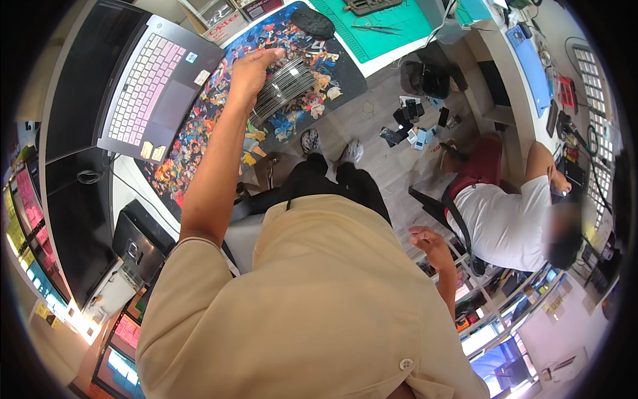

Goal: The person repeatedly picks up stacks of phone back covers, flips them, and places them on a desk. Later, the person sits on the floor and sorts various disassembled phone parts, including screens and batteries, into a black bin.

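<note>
Over the desk mat, my left hand (250, 74) is closed at the edge of a shiny, see-through sheet-like thing with dark and silver stripes (286, 90). Its exact kind I cannot make out. The sheet tilts above the colourful cartoon-patterned mat (193, 143). My right hand (433, 249) hangs in the air to the right of my body, away from the desk. Its fingers are loosely bent and apart, with nothing visible in them.
An open grey laptop (169, 100) stands left of the mat. A black mouse (312, 23), a green cutting mat (399, 33) and tweezers (377, 28) lie beyond. Several phones (413, 110) lie on the floor. A seated person in a white shirt (498, 216) works at the right.
</note>
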A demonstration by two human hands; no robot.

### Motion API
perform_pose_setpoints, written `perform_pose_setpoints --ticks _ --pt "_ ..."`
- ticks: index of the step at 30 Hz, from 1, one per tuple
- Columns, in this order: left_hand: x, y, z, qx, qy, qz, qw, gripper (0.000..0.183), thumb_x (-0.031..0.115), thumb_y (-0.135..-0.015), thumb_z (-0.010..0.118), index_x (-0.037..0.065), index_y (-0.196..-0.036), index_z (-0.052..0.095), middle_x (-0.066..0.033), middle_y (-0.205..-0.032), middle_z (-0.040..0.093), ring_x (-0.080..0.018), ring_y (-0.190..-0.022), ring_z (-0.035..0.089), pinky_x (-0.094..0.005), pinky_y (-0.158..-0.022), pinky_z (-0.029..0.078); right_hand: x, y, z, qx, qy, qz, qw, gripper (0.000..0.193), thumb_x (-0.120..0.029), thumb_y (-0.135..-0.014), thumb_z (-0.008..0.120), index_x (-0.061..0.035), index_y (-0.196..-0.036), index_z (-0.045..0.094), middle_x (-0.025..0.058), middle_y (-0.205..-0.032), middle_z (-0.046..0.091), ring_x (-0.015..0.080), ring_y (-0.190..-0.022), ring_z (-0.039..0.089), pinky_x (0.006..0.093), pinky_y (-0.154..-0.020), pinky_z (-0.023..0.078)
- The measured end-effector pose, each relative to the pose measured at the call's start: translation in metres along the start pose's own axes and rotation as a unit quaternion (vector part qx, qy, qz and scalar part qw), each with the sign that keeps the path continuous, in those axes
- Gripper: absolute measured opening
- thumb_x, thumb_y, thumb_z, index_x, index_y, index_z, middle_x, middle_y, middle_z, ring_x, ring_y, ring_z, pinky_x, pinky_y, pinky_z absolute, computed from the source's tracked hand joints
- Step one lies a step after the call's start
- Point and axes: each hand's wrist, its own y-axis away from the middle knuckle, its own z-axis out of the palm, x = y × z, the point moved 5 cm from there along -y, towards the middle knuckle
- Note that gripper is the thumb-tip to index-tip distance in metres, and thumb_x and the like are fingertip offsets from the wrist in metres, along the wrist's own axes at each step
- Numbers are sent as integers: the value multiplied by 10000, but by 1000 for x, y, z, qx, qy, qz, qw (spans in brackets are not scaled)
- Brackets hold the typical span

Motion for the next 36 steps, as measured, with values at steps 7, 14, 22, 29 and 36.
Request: perform_pose_setpoints --ticks 7,14,22,29,36 --pt "-28 -23 4 -56 -100 -88 990 298 301 -1002 810 60 -1170 860 -77 -978 827 -140 -877 744 -304 -831 578 2 0 -2 5 2 -6 1000 184 -180 -972 821 -5 -976 765 91 -1387 719 206 -1213 667 364 -1083 467" --pt "27 7 -1 12 -412 295 862 558 397 -951 842 72 -1397 755 -218 -1387 732 -352 -1317 665 -460 -1132 499 -8 -4 -19 31 47 -41 998 185 -192 -974 821 -14 -983 768 99 -1366 724 224 -1201 681 393 -1071 489" --pt "2 57 31 -60 -535 257 803 963 431 -836 903 21 -1586 460 -272 -1433 658 -430 -1319 659 -510 -1095 544 -7 -13 -27 16 36 -53 998 175 -185 -978 817 -15 -978 775 105 -1333 736 206 -1143 692 363 -1041 496" --pt "6 42 29 -58 -531 146 833 929 437 -784 877 -34 -1506 533 -301 -1269 735 -476 -1166 720 -512 -1027 561 -1 -25 -32 55 -21 -73 996 162 -168 -986 816 -14 -1003 767 50 -1126 775 136 -994 676 321 -936 505" --pt "38 62 27 -152 -365 76 915 923 436 -774 881 -88 -1469 576 -208 -1234 753 -287 -1104 724 -383 -1029 534 -5 -40 -50 83 -1 -76 994 182 -173 -994 821 -9 -960 748 -19 -867 715 74 -838 613 273 -822 483"
